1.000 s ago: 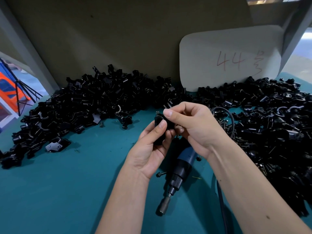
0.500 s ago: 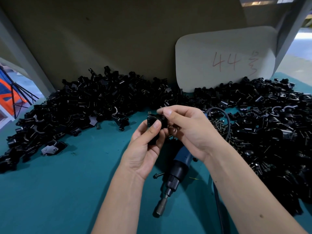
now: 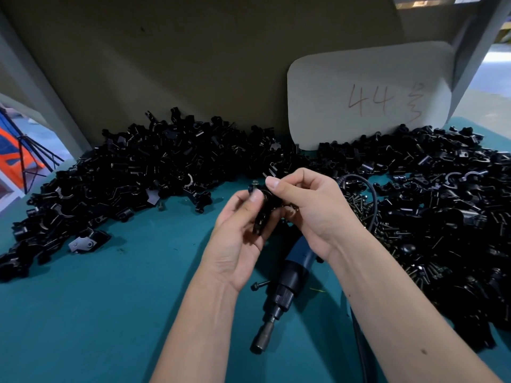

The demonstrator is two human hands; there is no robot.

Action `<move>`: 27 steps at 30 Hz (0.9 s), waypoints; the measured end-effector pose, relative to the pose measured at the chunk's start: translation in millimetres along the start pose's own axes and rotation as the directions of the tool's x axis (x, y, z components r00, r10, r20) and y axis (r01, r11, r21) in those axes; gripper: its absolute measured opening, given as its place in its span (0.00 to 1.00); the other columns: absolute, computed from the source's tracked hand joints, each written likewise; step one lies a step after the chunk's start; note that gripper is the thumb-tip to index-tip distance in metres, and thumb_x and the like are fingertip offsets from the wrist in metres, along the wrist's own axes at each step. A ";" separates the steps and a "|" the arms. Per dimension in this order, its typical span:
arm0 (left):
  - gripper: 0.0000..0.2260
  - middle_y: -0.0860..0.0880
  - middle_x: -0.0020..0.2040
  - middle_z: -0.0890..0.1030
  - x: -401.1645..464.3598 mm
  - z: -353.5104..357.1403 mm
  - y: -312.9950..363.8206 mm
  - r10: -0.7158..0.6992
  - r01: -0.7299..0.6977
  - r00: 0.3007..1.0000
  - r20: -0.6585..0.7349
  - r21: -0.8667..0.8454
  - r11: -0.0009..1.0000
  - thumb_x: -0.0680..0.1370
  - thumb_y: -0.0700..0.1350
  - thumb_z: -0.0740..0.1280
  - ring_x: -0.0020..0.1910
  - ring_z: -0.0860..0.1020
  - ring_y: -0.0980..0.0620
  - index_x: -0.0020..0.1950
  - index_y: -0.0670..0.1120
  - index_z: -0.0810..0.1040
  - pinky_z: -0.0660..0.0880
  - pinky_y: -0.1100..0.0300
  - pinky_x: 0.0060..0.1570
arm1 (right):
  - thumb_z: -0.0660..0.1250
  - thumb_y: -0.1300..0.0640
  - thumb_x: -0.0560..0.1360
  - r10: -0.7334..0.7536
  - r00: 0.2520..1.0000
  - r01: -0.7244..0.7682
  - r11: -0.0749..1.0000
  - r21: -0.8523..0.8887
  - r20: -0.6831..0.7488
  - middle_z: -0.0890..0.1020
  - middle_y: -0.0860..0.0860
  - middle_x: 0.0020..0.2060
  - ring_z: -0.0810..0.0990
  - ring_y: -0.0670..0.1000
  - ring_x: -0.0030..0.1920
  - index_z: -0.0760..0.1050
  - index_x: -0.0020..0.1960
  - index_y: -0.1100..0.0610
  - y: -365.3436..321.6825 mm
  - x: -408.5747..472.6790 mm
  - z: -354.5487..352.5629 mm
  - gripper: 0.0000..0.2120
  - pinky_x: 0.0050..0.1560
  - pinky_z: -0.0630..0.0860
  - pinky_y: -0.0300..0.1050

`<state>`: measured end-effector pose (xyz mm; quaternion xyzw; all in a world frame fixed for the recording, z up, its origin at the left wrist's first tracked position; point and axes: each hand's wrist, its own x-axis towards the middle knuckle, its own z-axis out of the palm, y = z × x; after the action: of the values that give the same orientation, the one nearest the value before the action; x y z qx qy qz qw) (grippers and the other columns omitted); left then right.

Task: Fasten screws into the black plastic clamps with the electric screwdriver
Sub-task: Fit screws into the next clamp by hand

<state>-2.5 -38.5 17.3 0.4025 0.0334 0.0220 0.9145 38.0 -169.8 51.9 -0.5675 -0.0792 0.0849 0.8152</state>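
A: status on the hands?

B: Both on one black clamp (image 3: 262, 214), held above the teal table (image 3: 96, 313). My left hand (image 3: 237, 239) cups it from below, thumb pressed on its upper end, fingers curled behind it. My right hand (image 3: 309, 205) pinches the top of the same clamp with thumb and forefinger. There's a screw (image 3: 253, 184) sticking out at the clamp's top left corner; can't tell how far in it is.

A: driver?

B: Electric screwdriver (image 3: 287, 288) lies flat on the table, right under my hands, bit end pointing toward me, blue body partly hidden by my right wrist. Neither hand touches it. Its cable (image 3: 367, 200) loops up to the right of the driver, behind my right hand.

A: parts stock?

B: Relative to the driver: one loose screw (image 3: 260, 285) just left of it on the table. Screw pile (image 3: 387, 222) to the right, past the cable. Big heap of clamps (image 3: 143, 172) far left and behind, second heap (image 3: 448, 194) far right. White card (image 3: 370, 98) marked 44 stands behind, leaning on the back board.
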 end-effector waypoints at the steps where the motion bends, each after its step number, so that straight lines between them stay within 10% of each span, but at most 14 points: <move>1: 0.04 0.49 0.45 0.86 -0.7 1.3 0.8 0.005 -0.005 1.000 0.010 0.020 1.000 0.76 0.44 0.74 0.46 0.86 0.52 0.49 0.47 0.84 0.81 0.62 0.48 | 0.77 0.63 0.74 0.003 1.000 -0.003 1.000 -0.001 -0.007 0.79 0.48 0.29 0.79 0.44 0.29 0.76 0.34 0.55 -0.3 0.2 -1.8 0.14 0.30 0.75 0.37; 9: 0.02 0.42 0.52 0.86 0.0 2.2 1.8 0.095 -0.103 0.994 0.061 0.142 0.984 0.77 0.44 0.73 0.49 0.86 0.46 0.48 0.47 0.82 0.82 0.56 0.52 | 0.70 0.58 0.82 -0.128 0.982 0.157 0.962 -0.224 0.138 0.84 0.50 0.44 0.80 0.45 0.48 0.86 0.54 0.52 -2.7 -1.0 -3.1 0.07 0.42 0.77 0.36; 18: 0.06 0.42 0.46 0.82 2.8 3.1 -4.1 0.198 -0.209 0.978 0.069 0.228 0.951 0.74 0.43 0.74 0.48 0.84 0.47 0.48 0.43 0.81 0.82 0.53 0.52 | 0.77 0.62 0.74 -0.117 0.992 0.121 0.980 -0.155 0.035 0.82 0.52 0.32 0.80 0.45 0.34 0.80 0.35 0.57 -1.3 -0.7 0.1 0.11 0.34 0.77 0.36; 27: 0.07 0.39 0.47 0.81 4.0 -2.0 0.1 0.213 -0.229 0.972 0.100 0.197 0.953 0.71 0.40 0.77 0.48 0.83 0.42 0.46 0.45 0.81 0.82 0.54 0.52 | 0.73 0.61 0.78 -0.094 0.983 0.117 0.982 -0.147 0.156 0.85 0.53 0.38 0.82 0.48 0.41 0.85 0.43 0.56 -3.1 -2.8 -1.5 0.06 0.39 0.78 0.41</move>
<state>1.3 -36.7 15.8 0.4972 -0.0451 0.1052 0.8600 35.7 -172.9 54.2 -0.6166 -0.1761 0.0772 0.7635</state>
